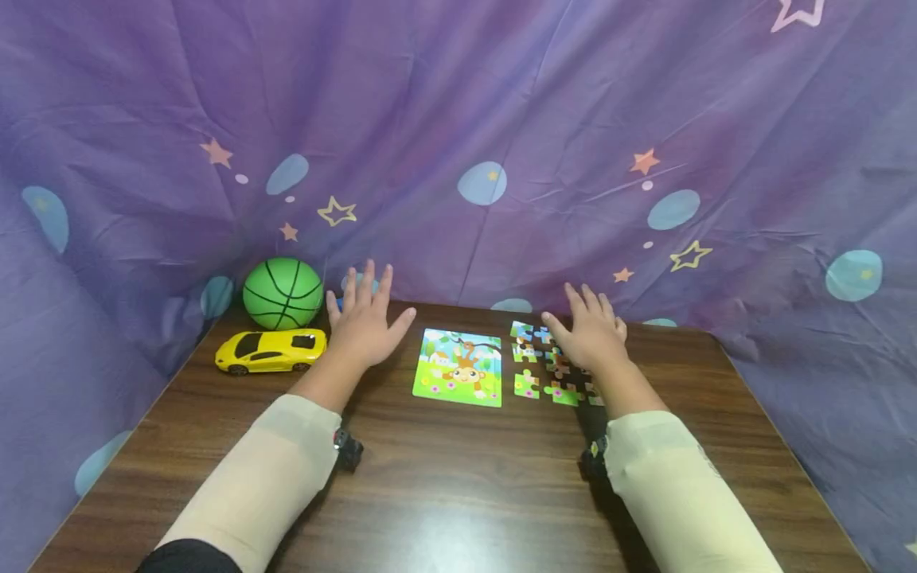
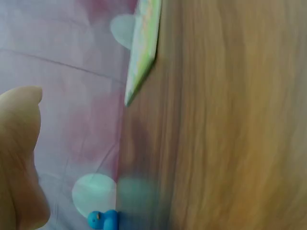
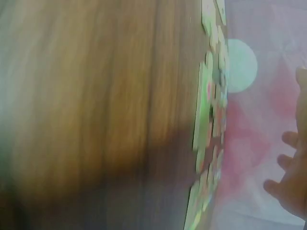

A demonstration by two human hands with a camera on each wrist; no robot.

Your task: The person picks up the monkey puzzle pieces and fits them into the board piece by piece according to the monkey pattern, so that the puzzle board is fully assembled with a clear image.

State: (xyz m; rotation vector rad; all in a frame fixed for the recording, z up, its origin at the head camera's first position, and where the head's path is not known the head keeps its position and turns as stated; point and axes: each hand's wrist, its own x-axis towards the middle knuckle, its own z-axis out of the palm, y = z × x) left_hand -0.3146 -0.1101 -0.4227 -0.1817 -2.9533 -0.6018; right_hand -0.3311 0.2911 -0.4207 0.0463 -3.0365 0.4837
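My left hand is held above the table with its fingers spread, holding nothing. Over the loose jigsaw pieces at the right hovers my right hand, fingers extended and hiding some of the pieces. Between both hands lies a square puzzle board with a monkey picture. In the left wrist view the board's edge shows, and the left thumb is apart from it. The right wrist view has the pieces seen edge-on, with the right fingers raised away from them.
A green ball with black lines stands at the back left, a yellow toy car in front of it. A small blue object, partly hidden by the left hand in the head view, is near the back edge. A purple curtain hangs behind the brown table.
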